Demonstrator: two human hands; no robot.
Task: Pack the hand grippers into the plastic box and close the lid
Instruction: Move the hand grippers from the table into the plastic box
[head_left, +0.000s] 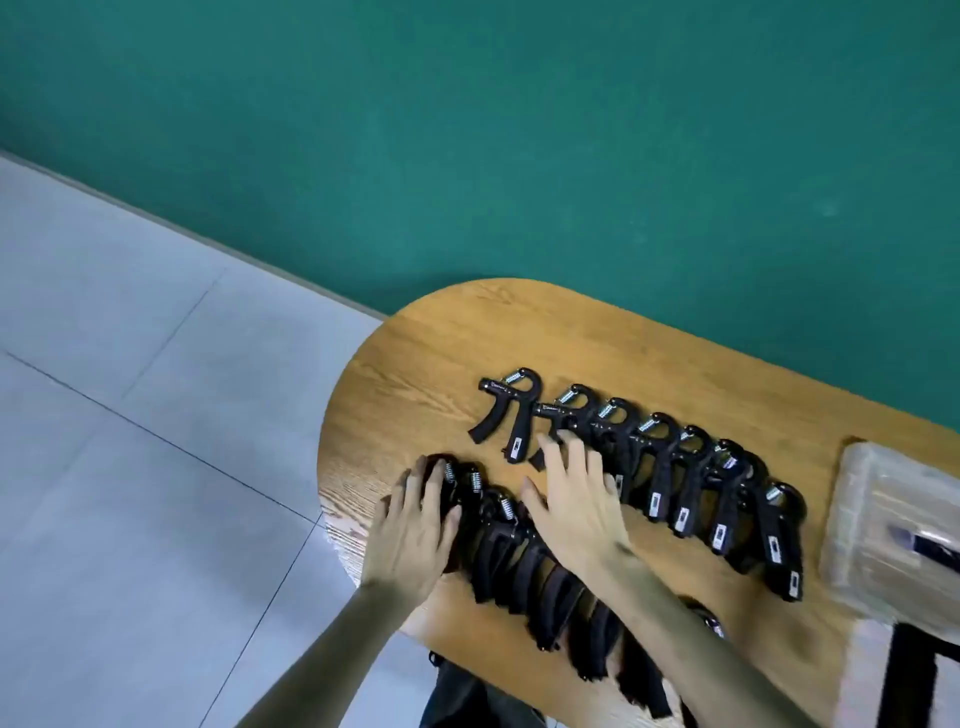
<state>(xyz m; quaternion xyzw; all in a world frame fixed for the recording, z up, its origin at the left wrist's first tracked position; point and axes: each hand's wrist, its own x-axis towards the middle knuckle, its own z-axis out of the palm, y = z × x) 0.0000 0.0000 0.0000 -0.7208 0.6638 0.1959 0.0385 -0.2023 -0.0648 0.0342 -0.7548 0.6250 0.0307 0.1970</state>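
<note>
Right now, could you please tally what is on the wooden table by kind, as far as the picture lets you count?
Black hand grippers, far row: 8
Black hand grippers, near row: at least 6; the arms hide some and the row is blurred
Clear plastic box: 1
Hands on the table: 2, left hand and right hand
Total: at least 15 things, plus 2 hands

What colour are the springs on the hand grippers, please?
Silvery metal, against black bodies; clearest on the far row of hand grippers in the head view.
</note>
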